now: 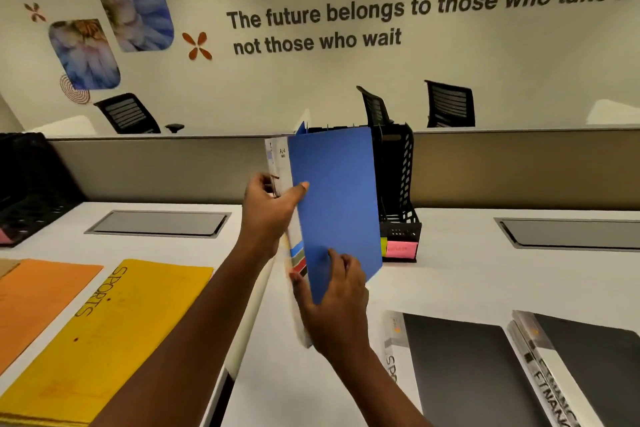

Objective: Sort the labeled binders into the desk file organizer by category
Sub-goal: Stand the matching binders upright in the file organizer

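Head view: a blue binder [336, 191] is held upright above the desk [467, 270], directly in front of the black file organizer [398, 184]. Its spine edge is gripped by the left hand [268, 208], thumb across the cover, while its lower corner is pinched by the right hand [332, 298], probably so it can be steered in vertically without tipping.

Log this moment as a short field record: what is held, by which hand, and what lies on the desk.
Held: blue cardboard binder with white spine, upright
Left hand: grips its spine edge, high up
Right hand: grips its lower corner
Organizer: black mesh desk file organizer, behind the binder
Desk left: yellow flat folder marked SPORTS; orange flat folder
Desk right: black binder marked FINANCE; second black binder, both flat
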The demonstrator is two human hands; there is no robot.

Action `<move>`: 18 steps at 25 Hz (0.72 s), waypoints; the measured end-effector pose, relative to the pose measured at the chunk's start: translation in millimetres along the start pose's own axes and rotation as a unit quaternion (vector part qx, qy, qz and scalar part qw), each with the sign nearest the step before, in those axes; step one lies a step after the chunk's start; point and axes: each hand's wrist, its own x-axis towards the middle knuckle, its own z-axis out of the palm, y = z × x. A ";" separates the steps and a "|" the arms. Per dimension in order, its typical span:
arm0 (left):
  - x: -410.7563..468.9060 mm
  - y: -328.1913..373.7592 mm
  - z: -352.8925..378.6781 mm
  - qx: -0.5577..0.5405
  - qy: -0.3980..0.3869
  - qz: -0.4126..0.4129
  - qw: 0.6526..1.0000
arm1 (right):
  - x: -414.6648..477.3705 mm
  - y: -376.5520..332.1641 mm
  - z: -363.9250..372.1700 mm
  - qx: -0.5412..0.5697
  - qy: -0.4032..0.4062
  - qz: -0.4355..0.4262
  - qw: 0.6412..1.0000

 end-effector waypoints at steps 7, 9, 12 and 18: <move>6.8 19.0 22.5 -0.062 0.054 0.146 0.986 | 59.6 1.9 12.3 -0.037 0.020 -0.011 0.999; 5.7 21.4 28.2 -0.047 0.053 0.182 0.981 | 79.5 0.9 16.5 -0.006 0.027 -0.012 1.000; 7.2 29.1 29.3 -0.033 0.022 0.236 0.971 | 106.5 -0.4 22.7 0.078 0.047 -0.041 0.995; 46.6 75.5 -12.7 -0.141 -0.185 0.114 0.966 | 152.6 16.7 34.8 0.158 0.088 -0.138 0.974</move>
